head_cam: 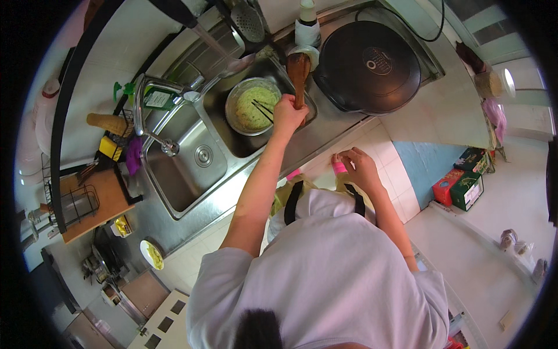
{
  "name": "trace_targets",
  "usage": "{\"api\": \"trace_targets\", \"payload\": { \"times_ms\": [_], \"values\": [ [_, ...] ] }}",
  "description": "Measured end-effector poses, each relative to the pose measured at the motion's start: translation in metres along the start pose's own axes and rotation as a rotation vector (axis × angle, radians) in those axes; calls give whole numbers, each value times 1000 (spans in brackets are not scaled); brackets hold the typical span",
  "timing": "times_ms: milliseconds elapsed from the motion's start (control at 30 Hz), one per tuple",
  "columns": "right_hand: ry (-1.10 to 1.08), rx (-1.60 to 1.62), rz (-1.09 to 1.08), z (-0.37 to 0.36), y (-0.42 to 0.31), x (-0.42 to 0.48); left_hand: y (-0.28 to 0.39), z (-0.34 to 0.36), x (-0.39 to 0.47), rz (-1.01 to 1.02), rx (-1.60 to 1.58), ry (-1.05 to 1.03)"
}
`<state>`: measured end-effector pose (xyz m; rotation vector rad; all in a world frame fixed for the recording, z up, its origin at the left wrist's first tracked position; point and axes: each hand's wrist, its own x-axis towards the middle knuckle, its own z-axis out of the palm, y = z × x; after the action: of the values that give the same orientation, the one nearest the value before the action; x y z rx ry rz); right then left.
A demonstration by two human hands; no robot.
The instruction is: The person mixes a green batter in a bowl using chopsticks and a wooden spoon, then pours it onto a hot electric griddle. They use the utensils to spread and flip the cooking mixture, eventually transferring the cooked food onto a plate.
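My left hand grips the handle of a wooden spatula, its dark-stained blade pointing away from me. The blade overlaps a small pale dish behind it; whether they touch I cannot tell. Just left of that hand, a metal bowl of pale green batter sits in the right sink basin. Black chopsticks stick into the batter. A round black electric griddle with its lid down stands to the right. My right hand hangs before my body, fingers loosely bent, nothing visible in it.
A chrome faucet reaches over the left sink basin. Ladles and a skimmer hang above the sink. A power cord curves behind the griddle. A white plate of food lies by the counter's left end; boxes stand at right.
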<state>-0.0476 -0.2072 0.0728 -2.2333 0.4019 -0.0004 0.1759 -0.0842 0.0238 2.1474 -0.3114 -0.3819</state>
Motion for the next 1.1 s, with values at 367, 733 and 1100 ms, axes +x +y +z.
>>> {"api": "trace_targets", "payload": {
  "times_ms": [367, 733, 1100],
  "values": [
    [98, -1, -7, -11, 28, -10, 6, 52, 42, 133, 153, 194],
    [418, -22, 28, -140, 85, 22, 6, 56, 48, -50, -200, -8],
    [1056, -776, 155, -357, 175, 199, 6, 52, 13, 0, -188, 101]
  ]
}}
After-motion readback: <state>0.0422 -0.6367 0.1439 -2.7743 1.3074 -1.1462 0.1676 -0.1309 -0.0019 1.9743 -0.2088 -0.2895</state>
